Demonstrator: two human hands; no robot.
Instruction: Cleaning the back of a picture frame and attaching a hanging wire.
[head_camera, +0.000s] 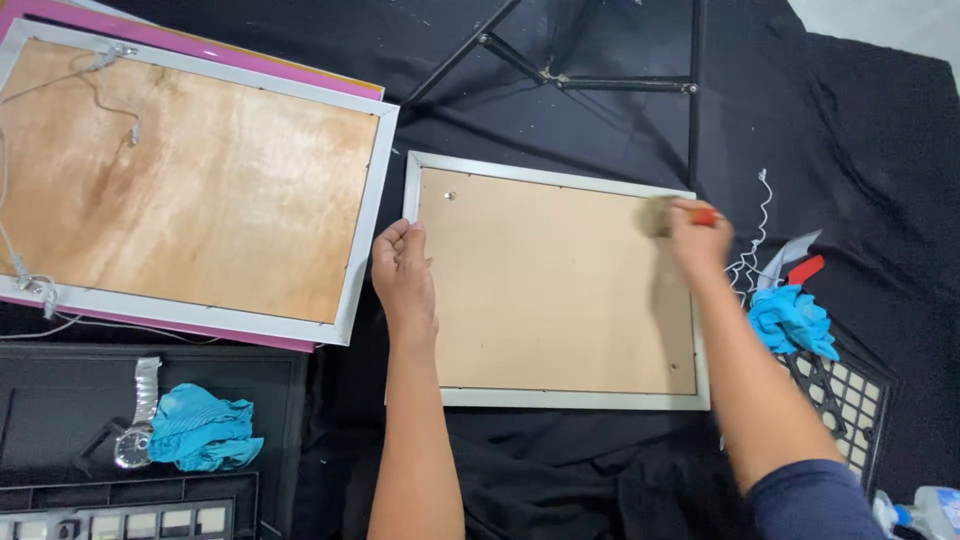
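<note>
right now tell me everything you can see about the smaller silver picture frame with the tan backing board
The smaller silver-rimmed picture frame lies face down and flat on the black cloth, showing a plain tan backing board with small fasteners near two corners. The left hand rests on its left edge. The right hand holds a blurred red-handled brush at its upper right corner.

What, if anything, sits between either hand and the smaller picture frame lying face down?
Nothing visible. The left hand rests flat on the smaller frame at its left edge. The right hand, gripping a blurred red-handled tool, is right over its upper right corner.
</note>
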